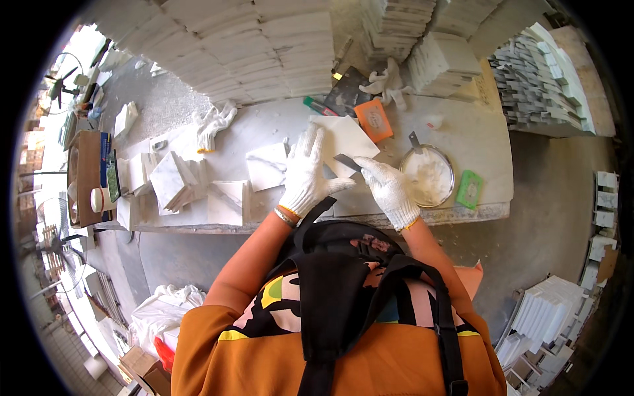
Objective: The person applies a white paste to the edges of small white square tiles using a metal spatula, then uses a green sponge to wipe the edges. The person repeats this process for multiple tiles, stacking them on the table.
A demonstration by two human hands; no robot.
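My left hand [308,173], in a white knit glove, lies with fingers stretched out and thumb spread, against the left side of a white tile [347,137]. My right hand [389,187], gloved the same way, is closed on a dark flat scraper [347,162], whose blade points left at the tile's near edge. Just right of that hand stands a round metal bowl [452,173] with white paste or powder in it and a dark blade at its rim. Another marbled tile [267,166] lies left of my left hand.
Marble tiles [174,181] stand in a group at the left of the pale worktable [264,117]. An orange box [374,121], a green box [469,189] and spare gloves [214,125] lie about. Tall tile stacks [264,49] line the back. A fan [61,86] is far left.
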